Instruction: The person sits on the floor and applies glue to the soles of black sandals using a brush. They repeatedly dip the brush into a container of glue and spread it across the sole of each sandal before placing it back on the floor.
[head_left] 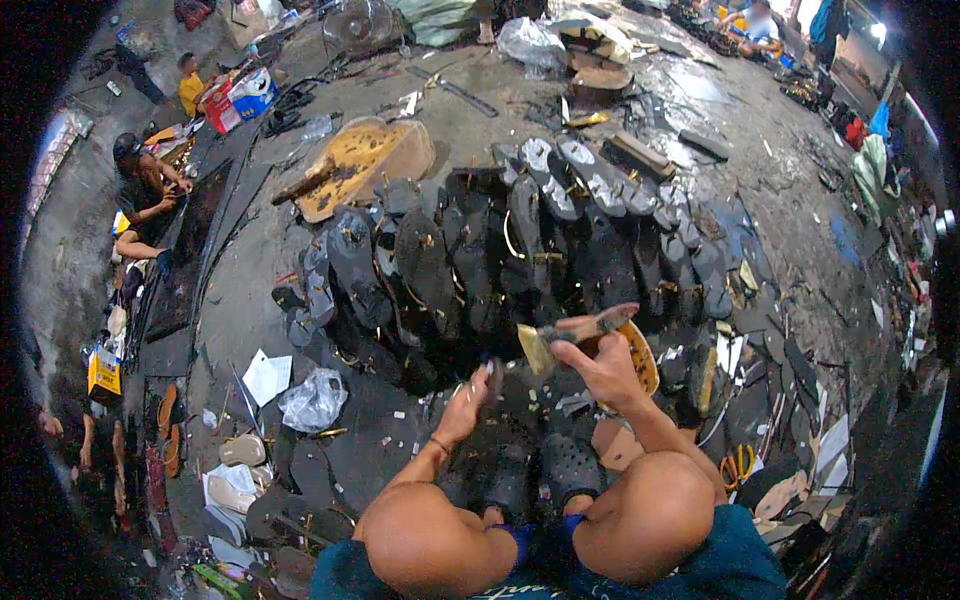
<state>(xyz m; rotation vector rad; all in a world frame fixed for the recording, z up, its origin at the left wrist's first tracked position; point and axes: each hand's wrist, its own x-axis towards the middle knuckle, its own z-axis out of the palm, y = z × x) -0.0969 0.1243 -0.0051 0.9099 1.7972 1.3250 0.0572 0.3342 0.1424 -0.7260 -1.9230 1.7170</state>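
My right hand (614, 372) is closed around the handle of a wide flat brush (538, 349), its pale yellowish bristles pointing left. Just beyond that hand is a tub (644, 362) with an amber, dark-flecked coating, partly hidden by the hand. My left hand (463, 408) hangs lower and to the left, its fingers pressed together. A small greyish blur shows at its fingertips, too indistinct to name. Ahead of both hands lie packed rows of dark shoe soles (424, 268), several with yellowish tabs. Pale grey patches mark some soles (553, 178) at the far right of the rows.
Beyond the soles lies a large glue-stained tray (372, 165). A clear plastic bag (312, 400) and white paper (267, 377) lie at left, orange-handled scissors (738, 467) at right. A co-worker (145, 190) sits far left. Scraps litter the floor around my dark clogs (569, 466).
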